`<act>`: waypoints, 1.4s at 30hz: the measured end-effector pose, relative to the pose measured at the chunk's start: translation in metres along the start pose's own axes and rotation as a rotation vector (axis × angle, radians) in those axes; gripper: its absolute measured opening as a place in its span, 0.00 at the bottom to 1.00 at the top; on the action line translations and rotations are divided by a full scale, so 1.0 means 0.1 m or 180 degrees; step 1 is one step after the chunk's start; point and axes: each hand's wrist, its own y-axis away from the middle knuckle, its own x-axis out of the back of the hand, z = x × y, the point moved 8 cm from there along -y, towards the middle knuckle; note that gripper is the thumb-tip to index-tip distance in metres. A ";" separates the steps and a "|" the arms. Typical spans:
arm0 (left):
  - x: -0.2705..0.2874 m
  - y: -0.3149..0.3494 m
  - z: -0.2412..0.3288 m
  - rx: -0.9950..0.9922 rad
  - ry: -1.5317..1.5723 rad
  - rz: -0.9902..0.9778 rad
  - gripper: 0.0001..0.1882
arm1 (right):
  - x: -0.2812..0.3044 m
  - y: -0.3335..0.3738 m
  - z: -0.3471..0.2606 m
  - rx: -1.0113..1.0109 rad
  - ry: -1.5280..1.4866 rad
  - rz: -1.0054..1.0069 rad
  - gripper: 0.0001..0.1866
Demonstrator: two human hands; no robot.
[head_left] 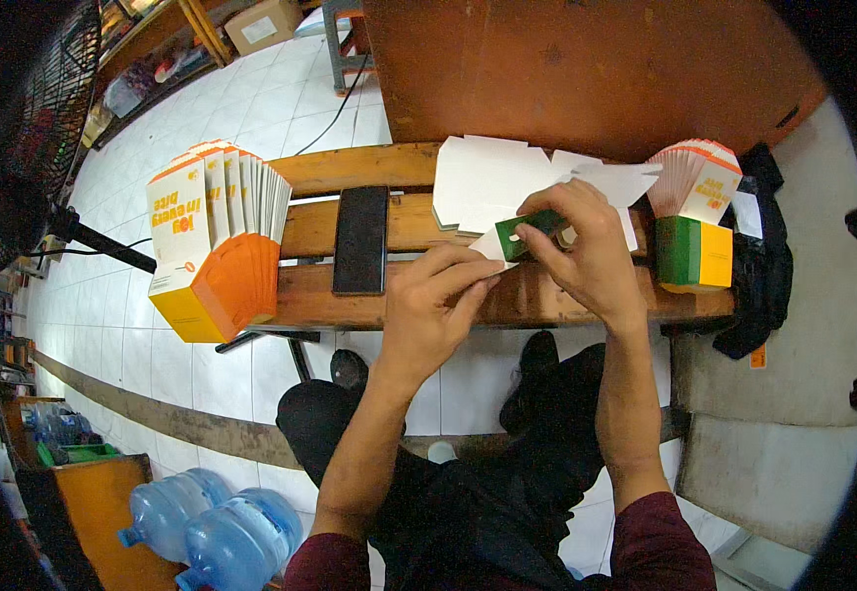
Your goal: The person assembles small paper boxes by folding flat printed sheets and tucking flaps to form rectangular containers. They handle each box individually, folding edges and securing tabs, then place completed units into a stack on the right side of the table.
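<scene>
Over the front slats of the wooden bench (428,236), I hold a small paperboard carton (517,239) with a green side and white inner flaps. The thumb and fingers of my left hand (418,315) pinch its white left corner. My right hand (596,246) grips its green part from above, the thumb and fingertips bent round the edge. Part of the carton is hidden behind my right fingers. Just behind my hands lies a stack of flat white carton blanks (487,182) with cut flaps.
Nested orange-white cartons (217,271) lean at the bench's left end, beside a black phone (360,241). More nested cartons (694,212) stand at the right end, near a dark cloth (768,266). A brown panel (586,79) rises behind. Blue water bottles (236,542) and a fan (34,148) are leftward.
</scene>
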 end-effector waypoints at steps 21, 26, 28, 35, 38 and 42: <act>0.03 -0.04 -0.06 0.0603 0.0743 0.0277 0.16 | -0.02 0.23 -0.54 0.0685 0.0112 0.0718 0.11; 0.10 -0.05 -0.02 0.0551 0.0984 0.0189 0.17 | -0.01 0.20 -0.54 0.0620 0.0146 0.0562 0.13; 0.15 -0.07 0.03 0.0336 0.1091 0.0266 0.17 | 0.01 0.18 -0.56 0.0644 0.0097 0.0552 0.13; 0.15 -0.05 -0.02 0.0529 0.1114 0.0174 0.17 | -0.02 0.16 -0.56 0.0623 0.0029 0.0487 0.10; 0.16 -0.07 0.05 0.0158 0.0891 0.0113 0.18 | -0.01 0.19 -0.57 0.0617 0.0034 0.0504 0.10; 0.17 -0.05 0.09 -0.0118 0.0578 -0.0029 0.19 | -0.02 0.21 -0.54 0.0399 -0.0046 0.0235 0.10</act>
